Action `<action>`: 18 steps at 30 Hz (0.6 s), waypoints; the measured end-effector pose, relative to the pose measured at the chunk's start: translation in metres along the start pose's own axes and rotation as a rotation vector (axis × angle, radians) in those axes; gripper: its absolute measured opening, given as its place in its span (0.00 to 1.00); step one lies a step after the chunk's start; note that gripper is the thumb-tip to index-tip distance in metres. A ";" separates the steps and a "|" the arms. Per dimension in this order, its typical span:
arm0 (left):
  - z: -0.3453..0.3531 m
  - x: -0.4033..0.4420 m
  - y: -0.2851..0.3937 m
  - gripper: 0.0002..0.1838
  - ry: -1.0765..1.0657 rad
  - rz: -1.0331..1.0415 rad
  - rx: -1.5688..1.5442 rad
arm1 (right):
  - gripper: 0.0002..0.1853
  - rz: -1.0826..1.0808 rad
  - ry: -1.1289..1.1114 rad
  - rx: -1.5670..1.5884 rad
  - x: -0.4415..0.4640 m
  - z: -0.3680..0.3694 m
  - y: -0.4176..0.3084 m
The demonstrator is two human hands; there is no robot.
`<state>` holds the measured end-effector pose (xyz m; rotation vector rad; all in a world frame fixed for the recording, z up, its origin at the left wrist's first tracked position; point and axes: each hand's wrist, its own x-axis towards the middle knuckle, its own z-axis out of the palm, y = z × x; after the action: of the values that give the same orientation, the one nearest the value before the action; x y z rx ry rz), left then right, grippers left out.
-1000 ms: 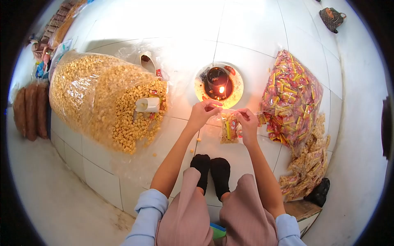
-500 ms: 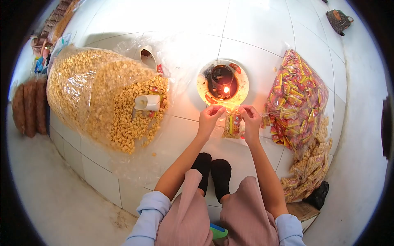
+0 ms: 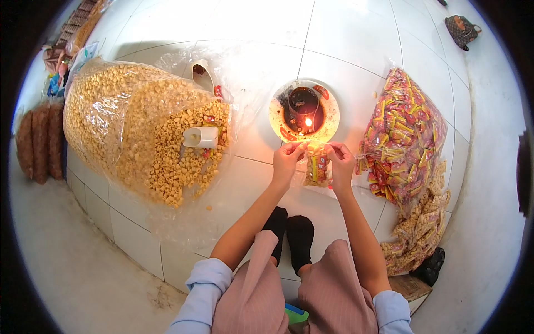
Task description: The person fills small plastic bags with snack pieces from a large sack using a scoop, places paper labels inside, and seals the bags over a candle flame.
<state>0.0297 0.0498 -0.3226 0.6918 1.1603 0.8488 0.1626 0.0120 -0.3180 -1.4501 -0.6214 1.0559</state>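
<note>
My left hand (image 3: 287, 160) and my right hand (image 3: 340, 161) pinch the two upper corners of a small clear plastic snack packet (image 3: 317, 168). Yellow puffed snacks and a red-and-yellow label show inside it. The packet hangs between my hands, its top edge close to a small flame (image 3: 308, 122). That flame burns by a dark cup (image 3: 303, 102) standing on a stained white plate (image 3: 332, 124). Both hands are closed at the fingertips, just in front of the plate's near rim.
Left lies a large clear bag of ring-shaped snacks (image 3: 128, 128), a white scoop (image 3: 201, 137) on its spilled contents. Right, a bag of red-and-yellow sachets (image 3: 401, 133) lies above a heap of filled packets (image 3: 417, 234). A patterned bag (image 3: 461, 32) rests at far right.
The view has shifted slightly. Both hands stay at the packet's upper corners near the flame, with little other movement.
</note>
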 end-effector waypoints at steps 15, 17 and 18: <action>0.008 0.019 0.003 0.10 -0.012 -0.125 -0.002 | 0.06 0.018 0.118 -0.048 0.010 0.001 0.006; 0.010 0.022 0.005 0.10 -0.025 -0.138 -0.016 | 0.06 0.056 0.152 -0.042 0.011 0.002 0.003; 0.011 0.024 0.006 0.10 -0.038 -0.150 -0.030 | 0.06 0.056 0.153 -0.042 0.012 0.002 0.003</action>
<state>0.0429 0.0726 -0.3265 0.5857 1.1484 0.7227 0.1656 0.0224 -0.3233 -1.5769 -0.4985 0.9691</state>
